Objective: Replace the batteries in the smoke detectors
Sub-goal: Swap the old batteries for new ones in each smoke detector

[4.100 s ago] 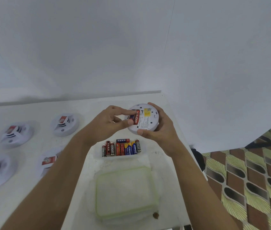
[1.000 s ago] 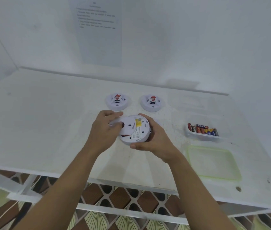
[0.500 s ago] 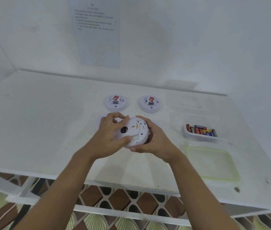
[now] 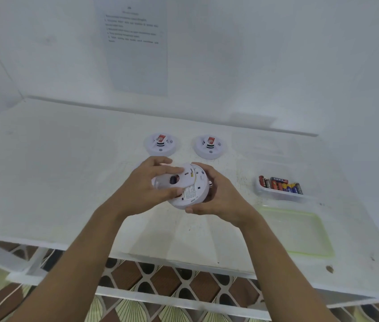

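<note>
In front of you the white table [image 4: 44, 182] carries one smoke detector [image 4: 160, 145] and a second smoke detector [image 4: 210, 147] side by side toward the back, face up and apart from each other. On your right sits a clear tray [image 4: 283, 198] of batteries [image 4: 280, 183], with a green-rimmed lid [image 4: 295, 231] lying flat just in front of it, and a small dark speck [image 4: 329, 268] marks the top near the front right edge

Three smoke detectors [image 4: 160, 145] are counted: that one and its neighbour [image 4: 210, 147], laid on the one bench [image 4: 56, 170], and a held detector [image 4: 193, 191] gripped by two hands, the left hand [image 4: 142, 191] and the right hand [image 4: 216, 196]. One clear tray [image 4: 283, 196] is listed, its batteries [image 4: 280, 183] too crowded to be numbered. One green-rimmed lid [image 4: 297, 231] and one printed sheet [image 4: 137, 54] are recorded.
</note>
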A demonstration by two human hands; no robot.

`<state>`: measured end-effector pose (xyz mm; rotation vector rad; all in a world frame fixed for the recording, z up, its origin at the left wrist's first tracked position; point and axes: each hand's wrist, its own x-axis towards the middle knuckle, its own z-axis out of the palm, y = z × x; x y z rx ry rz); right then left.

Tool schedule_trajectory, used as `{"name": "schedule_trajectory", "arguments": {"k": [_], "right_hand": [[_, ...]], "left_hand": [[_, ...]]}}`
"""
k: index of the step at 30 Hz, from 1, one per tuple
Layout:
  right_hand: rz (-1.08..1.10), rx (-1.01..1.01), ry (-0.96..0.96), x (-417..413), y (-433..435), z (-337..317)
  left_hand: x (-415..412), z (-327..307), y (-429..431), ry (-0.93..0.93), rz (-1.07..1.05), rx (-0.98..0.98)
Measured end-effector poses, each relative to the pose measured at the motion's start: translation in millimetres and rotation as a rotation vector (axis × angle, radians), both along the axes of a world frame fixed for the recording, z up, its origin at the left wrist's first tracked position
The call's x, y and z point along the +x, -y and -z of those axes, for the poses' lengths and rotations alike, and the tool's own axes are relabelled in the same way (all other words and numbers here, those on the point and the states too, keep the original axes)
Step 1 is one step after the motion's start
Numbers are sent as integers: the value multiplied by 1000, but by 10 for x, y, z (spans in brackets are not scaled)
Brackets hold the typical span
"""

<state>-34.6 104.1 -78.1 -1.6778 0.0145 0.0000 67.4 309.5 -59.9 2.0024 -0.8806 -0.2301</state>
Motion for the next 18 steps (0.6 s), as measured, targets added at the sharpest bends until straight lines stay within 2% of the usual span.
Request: {"name": "schedule_trajectory", "arguments": {"k": [3, 6, 9, 11, 15, 18], "right_hand": [[8, 23, 13, 4, 8, 10], [8, 26, 12, 2, 21, 12], [14, 44, 9, -2, 39, -7], [6, 39, 11, 0, 43, -32], [-18, 4, 20, 10, 30, -71], [-16, -17, 27, 10, 40, -104]], "left_hand": [[0, -7, -23, 18, 22, 29], [-18, -13, -18, 58, -64, 40], [-53, -26, -7, 137, -170, -63], [-79, -37, 20, 168, -151, -98], [-113, -13, 102, 269, -43, 51], [-93, 0, 123, 192, -36, 106]]}}
